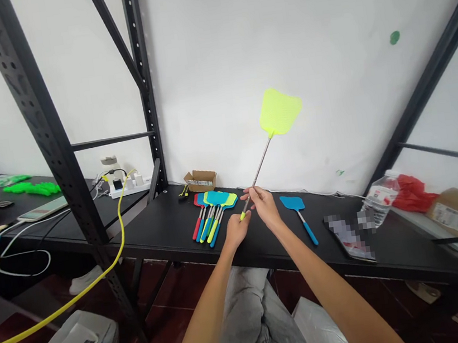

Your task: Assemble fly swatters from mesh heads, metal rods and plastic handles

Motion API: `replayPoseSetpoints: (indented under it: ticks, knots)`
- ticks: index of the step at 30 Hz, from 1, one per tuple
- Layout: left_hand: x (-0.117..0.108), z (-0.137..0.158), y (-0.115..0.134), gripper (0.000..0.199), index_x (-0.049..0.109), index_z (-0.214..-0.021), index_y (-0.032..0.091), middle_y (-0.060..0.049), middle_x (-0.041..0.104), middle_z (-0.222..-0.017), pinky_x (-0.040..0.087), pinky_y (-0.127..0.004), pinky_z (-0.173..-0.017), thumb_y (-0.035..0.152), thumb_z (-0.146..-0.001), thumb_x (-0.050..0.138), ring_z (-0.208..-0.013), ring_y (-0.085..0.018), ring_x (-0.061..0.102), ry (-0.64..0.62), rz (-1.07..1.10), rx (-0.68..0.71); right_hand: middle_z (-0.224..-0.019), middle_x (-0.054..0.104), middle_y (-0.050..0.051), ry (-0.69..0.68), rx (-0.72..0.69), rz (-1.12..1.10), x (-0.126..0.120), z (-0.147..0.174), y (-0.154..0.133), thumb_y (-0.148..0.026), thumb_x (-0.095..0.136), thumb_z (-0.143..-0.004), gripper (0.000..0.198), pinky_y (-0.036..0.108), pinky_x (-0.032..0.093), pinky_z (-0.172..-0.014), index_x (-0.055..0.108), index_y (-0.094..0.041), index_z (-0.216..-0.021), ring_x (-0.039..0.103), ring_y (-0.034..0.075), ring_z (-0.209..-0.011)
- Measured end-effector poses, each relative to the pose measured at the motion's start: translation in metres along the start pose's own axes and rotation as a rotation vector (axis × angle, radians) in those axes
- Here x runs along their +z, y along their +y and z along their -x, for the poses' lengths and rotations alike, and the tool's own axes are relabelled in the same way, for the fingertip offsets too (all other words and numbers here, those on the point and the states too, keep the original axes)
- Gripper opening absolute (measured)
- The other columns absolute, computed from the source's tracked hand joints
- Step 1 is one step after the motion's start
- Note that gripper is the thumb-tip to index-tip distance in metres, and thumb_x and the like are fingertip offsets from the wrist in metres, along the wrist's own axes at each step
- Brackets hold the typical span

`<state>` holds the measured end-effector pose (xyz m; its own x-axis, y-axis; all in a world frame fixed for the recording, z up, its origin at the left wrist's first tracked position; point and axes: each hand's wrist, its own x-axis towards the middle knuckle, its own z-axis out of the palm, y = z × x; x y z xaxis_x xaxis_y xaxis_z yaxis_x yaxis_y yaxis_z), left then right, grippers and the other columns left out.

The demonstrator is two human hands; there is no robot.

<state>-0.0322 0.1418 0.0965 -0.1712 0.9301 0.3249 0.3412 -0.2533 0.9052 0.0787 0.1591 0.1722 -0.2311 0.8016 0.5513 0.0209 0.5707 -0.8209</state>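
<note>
A yellow-green fly swatter [279,111] is held up in front of the white wall, its metal rod slanting up to the right. My left hand [237,230] is wrapped round its handle at the lower end. Higher up, the fingers of my right hand [262,202] pinch the metal rod. To the left, several fly swatters [215,198] in red, blue and yellow-green lie fanned together on the black shelf. A single blue fly swatter [293,203] lies apart, to the right of my right hand.
A small open cardboard box [201,181] stands at the back against the wall. A yellow cable [121,230] hangs across the left upright. Right of the hands lie a dark flat item [350,239], a clear plastic container [382,196] and a red bag [413,192]. Another person's arm shows far left.
</note>
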Motion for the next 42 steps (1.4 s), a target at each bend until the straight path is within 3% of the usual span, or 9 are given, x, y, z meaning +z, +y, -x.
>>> replayPoseSetpoints:
  ticks: [3, 5, 11, 17, 22, 31, 38, 42]
  knots:
    - [0.001, 0.0, -0.001, 0.055, 0.038, -0.05, 0.018, 0.003, 0.036, -0.048, 0.022, -0.024, -0.051, 0.06, -0.084, 0.042, -0.05, -0.01, 0.035, -0.008, -0.031, 0.031, -0.095, 0.074, 0.007, 0.003, 0.038, -0.084, -0.015, -0.017, -0.016, -0.058, 0.054, -0.084, 0.046, 0.024, 0.047, -0.058, 0.063, -0.022, -0.111, 0.063, 0.017, -0.075]
    - [0.001, 0.0, -0.003, 0.056, 0.037, -0.049, 0.018, 0.002, 0.035, -0.048, 0.022, -0.024, -0.051, 0.06, -0.084, 0.042, -0.05, -0.01, 0.035, -0.011, -0.05, 0.033, -0.099, 0.073, 0.007, 0.081, 0.043, -0.195, -0.029, -0.035, -0.034, -0.057, 0.059, -0.081, 0.047, 0.024, 0.047, -0.058, 0.062, -0.023, -0.113, 0.064, 0.016, -0.074]
    - [0.003, -0.001, -0.006, 0.055, 0.036, -0.048, 0.019, 0.003, 0.033, -0.047, 0.022, -0.024, -0.051, 0.06, -0.084, 0.043, -0.048, -0.01, 0.034, -0.036, -0.089, 0.016, -0.108, 0.068, 0.007, 0.271, 0.001, -0.469, -0.08, -0.092, -0.092, -0.063, 0.062, -0.075, 0.047, 0.029, 0.051, -0.066, 0.062, -0.025, -0.102, 0.065, 0.019, -0.087]
    - [0.003, 0.0, -0.002, 0.053, 0.035, -0.046, 0.019, 0.003, 0.033, -0.046, 0.023, -0.024, -0.051, 0.057, -0.081, 0.046, -0.048, -0.01, 0.035, -0.058, -0.112, -0.002, -0.108, 0.066, 0.004, 0.305, -0.056, -0.493, -0.103, -0.109, -0.114, -0.052, 0.07, -0.074, 0.04, 0.03, 0.053, -0.066, 0.059, -0.027, -0.102, 0.064, 0.019, -0.09]
    - [0.003, 0.0, -0.001, 0.051, 0.036, -0.046, 0.019, 0.002, 0.035, -0.047, 0.024, -0.024, -0.051, 0.054, -0.08, 0.047, -0.049, -0.011, 0.037, -0.051, -0.117, -0.015, -0.102, 0.068, 0.003, 0.344, -0.014, -0.491, -0.096, -0.106, -0.12, -0.041, 0.07, -0.075, 0.032, 0.03, 0.054, -0.063, 0.057, -0.026, -0.1, 0.066, 0.017, -0.079]
    - [0.003, 0.001, 0.0, 0.05, 0.038, -0.045, 0.019, 0.002, 0.035, -0.046, 0.023, -0.024, -0.051, 0.053, -0.08, 0.048, -0.048, -0.01, 0.036, -0.036, -0.103, -0.026, -0.093, 0.069, 0.001, 0.338, -0.008, -0.469, -0.081, -0.101, -0.121, -0.038, 0.069, -0.077, 0.024, 0.025, 0.051, -0.057, 0.06, -0.024, -0.094, 0.067, 0.014, -0.072]
    - [0.001, 0.001, 0.0, 0.048, 0.041, -0.047, 0.018, 0.002, 0.037, -0.046, 0.025, -0.025, -0.052, 0.052, -0.081, 0.047, -0.048, -0.011, 0.038, -0.02, -0.069, -0.039, -0.084, 0.073, 0.002, 0.285, 0.113, -0.459, -0.034, -0.073, -0.074, -0.041, 0.077, -0.07, 0.03, 0.022, 0.048, -0.05, 0.065, -0.019, -0.087, 0.066, 0.014, -0.063]
    - [0.001, 0.001, -0.002, 0.048, 0.043, -0.047, 0.018, 0.002, 0.04, -0.046, 0.026, -0.025, -0.052, 0.051, -0.081, 0.047, -0.049, -0.011, 0.04, -0.003, -0.05, -0.043, -0.085, 0.073, 0.004, 0.25, 0.062, -0.456, -0.013, -0.058, -0.051, -0.049, 0.077, -0.068, 0.038, 0.022, 0.048, -0.05, 0.066, -0.018, -0.088, 0.068, 0.015, -0.064]
